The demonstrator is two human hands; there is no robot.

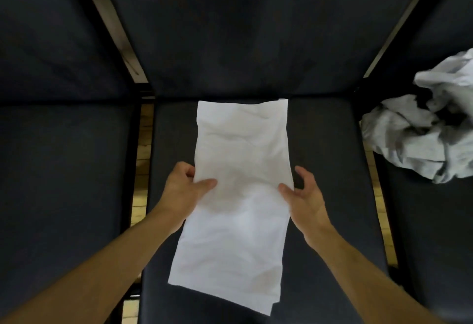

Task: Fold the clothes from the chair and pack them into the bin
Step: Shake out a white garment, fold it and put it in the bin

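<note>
Two hands pinch the white garment (240, 178) at its mid-length edges: left hand (183, 190) on its left side, right hand (304, 193) on its right. It lies folded long and narrow on the dark chair seat (332, 170) (a crumpled clothes pile (425, 131) sits well right of it).

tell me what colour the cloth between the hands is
Plain white cloth, no pattern; head view.

A long white garment (240, 190), folded into a strip, lies on the middle dark seat (330, 149). The left hand (184, 188) and right hand (304, 193) pinch its edges mid-frame. Crumpled white clothes (430, 134) sit at right.
</note>
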